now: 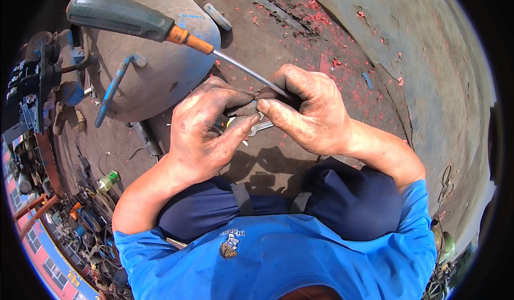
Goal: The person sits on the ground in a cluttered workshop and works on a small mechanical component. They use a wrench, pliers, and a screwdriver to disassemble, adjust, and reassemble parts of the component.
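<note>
A large screwdriver (120, 19) with a dark grey-green and orange handle slants from the upper left, its steel shaft running into my right hand (313, 110). The fingers of that hand are curled around the shaft's lower end, hiding the tip. My left hand (206, 123) is closed, pinching a small dark, dirty metal piece (243, 109) between thumb and fingers. The right thumb and forefinger come close to that piece; whether they touch it I cannot tell. Just below the hands, part of a silver wrench (261, 128) shows. Both hands are smeared with dark grime.
A large rounded metal panel (176, 59) with a blue bent bar (115, 88) lies ahead to the left. Blue and black machinery (40, 80) stands at far left, with piled scrap (91, 230) nearer. Red flakes (337, 63) litter the ground; a grey sheet (428, 59) spreads right.
</note>
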A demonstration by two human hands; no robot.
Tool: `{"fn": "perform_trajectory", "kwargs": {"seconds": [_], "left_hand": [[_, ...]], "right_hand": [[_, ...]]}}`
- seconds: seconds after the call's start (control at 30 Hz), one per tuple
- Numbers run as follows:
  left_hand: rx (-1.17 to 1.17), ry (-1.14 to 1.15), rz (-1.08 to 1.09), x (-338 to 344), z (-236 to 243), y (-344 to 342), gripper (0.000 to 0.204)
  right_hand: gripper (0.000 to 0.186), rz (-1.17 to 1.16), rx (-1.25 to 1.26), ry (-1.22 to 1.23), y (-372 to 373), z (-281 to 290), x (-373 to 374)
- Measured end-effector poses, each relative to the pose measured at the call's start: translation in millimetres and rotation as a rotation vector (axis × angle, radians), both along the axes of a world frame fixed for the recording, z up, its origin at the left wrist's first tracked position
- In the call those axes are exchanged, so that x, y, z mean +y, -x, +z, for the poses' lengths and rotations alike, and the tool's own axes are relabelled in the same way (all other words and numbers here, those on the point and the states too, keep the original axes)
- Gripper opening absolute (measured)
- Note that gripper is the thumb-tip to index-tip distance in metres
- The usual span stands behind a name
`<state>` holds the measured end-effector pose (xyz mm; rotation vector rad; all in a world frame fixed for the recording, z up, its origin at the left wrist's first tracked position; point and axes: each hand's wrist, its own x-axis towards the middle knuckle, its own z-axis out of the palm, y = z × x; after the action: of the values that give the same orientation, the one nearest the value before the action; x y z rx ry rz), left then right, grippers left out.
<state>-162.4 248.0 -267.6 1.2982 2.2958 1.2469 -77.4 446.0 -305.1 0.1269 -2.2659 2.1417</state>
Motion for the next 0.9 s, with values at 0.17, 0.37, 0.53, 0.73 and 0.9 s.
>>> {"fn": "perform_trajectory", "kwargs": {"seconds": [0.17, 0.37, 0.53, 0.73, 0.9], "left_hand": [[-0.064, -0.022, -0.1, 5.3, -0.4, 4.1, 0.027], [-0.425, -0.135, -0.047, -3.2, -12.2, 9.2, 0.026], [-0.54, -0.051, 0.062, -6.8, -12.7, 11.2, 0.025], [-0.794, -0.032, 0.266, -21.4, -21.2, 0.4, 0.019], [-0.972, 0.033, 0.556, -42.5, -13.9, -22.5, 0.023]], "right_hand": [[0.021, -0.169, -0.076, -0.09, 1.5, -4.7, -1.9], [0.038, -0.467, -0.405, -0.029, 17.4, -51.3, 30.5], [0.043, -0.588, -0.587, -0.178, -3.1, -155.3, 61.8], [0.028, -0.479, -0.456, -0.762, -47.3, -258.4, 93.1], [0.039, 0.038, -0.136, -0.833, -43.8, -250.9, 68.6]]}}
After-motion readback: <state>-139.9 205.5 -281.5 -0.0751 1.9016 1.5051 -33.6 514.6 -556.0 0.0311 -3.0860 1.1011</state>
